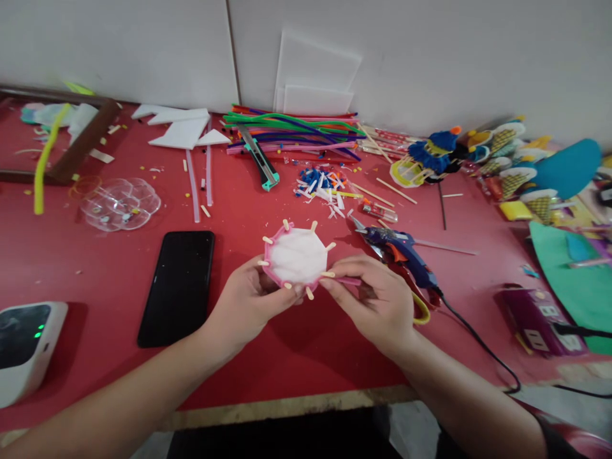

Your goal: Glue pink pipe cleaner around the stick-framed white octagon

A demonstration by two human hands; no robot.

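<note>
Slippage seems the main risk: the left hand [248,299] pinches only the lower left rim of the white foam octagon [297,256], so a twist could bend or knock loose the short sticks [268,240] poking from its edge. A hard tug by the right hand [377,299], whose thumb and forefinger pinch the loose end of the pink trim [347,280], might peel that trim off the rim. The glue gun [406,252] lying just beside that hand could burn a knuckle. The octagon is held between both hands, above the red tabletop [95,268], right of the phone [176,287].
</note>
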